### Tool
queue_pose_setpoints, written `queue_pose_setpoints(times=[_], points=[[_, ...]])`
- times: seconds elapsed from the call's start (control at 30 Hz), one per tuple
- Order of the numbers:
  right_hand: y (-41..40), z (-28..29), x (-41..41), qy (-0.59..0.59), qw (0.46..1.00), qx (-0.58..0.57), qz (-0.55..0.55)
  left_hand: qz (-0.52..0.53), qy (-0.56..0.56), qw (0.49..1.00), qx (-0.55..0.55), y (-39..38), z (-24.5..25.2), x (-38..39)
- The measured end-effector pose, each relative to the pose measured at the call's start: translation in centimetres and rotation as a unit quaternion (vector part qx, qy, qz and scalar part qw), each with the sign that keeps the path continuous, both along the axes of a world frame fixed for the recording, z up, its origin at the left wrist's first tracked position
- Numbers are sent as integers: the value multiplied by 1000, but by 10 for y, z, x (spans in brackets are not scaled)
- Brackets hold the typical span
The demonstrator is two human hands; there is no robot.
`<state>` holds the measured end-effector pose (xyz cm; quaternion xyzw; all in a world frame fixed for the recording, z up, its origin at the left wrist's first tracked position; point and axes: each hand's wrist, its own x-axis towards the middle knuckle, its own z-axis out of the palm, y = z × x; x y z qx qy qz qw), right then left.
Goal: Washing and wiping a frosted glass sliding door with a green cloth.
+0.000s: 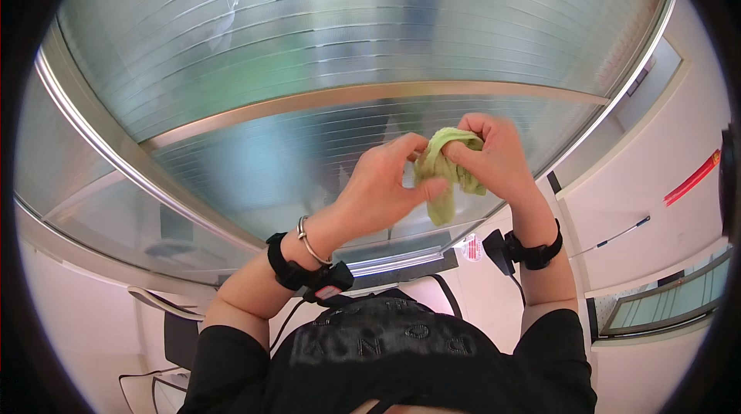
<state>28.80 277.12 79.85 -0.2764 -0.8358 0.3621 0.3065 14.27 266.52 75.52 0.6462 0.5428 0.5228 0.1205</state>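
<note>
A crumpled light green cloth [443, 173] hangs between my two hands, in front of a ribbed glass door panel [278, 159]. My right hand [492, 153] grips its upper right part between thumb and fingers. On the cloth's left side is my left hand [385, 179], its thumb and fingers curved around the fabric; the fingertips are partly hidden, and how firmly they hold is unclear. The lower end of the cloth dangles free. A metal bracelet and a black strapped device sit on my left wrist, and another black device is on the right one.
A metal crossbar [370, 95] divides the glass door. To the left stands another framed glass panel [116, 211]. A chair [179, 333] is at lower left. At the right are a pale wall with a red strip [692, 179], a thin pole [622, 232] and a framed window [666, 298].
</note>
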Motion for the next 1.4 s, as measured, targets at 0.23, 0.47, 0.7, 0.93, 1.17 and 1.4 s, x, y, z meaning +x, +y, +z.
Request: queue_pose_setpoints(times=[0.23, 0.47, 0.7, 0.93, 1.17, 1.4], points=[[15, -8, 9, 95, 982, -149, 62, -199, -304, 922, -136, 0, -3, -26], [23, -26, 13, 71, 980, -173, 73, -165, -404, 889, -137, 6, 6, -23], [21, -22, 12, 173, 933, -304, 87, -183, -262, 932, -172, 11, -7, -11], [15, -16, 11, 214, 879, -415, 98, -122, -40, 979, -159, 8, -12, 0], [-9, -2, 1, 249, 868, -380, 200, -104, -45, 992, -59, 12, -29, 13], [18, -15, 14, 155, 974, -164, 30, -230, -354, 889, -175, 12, -17, -10]])
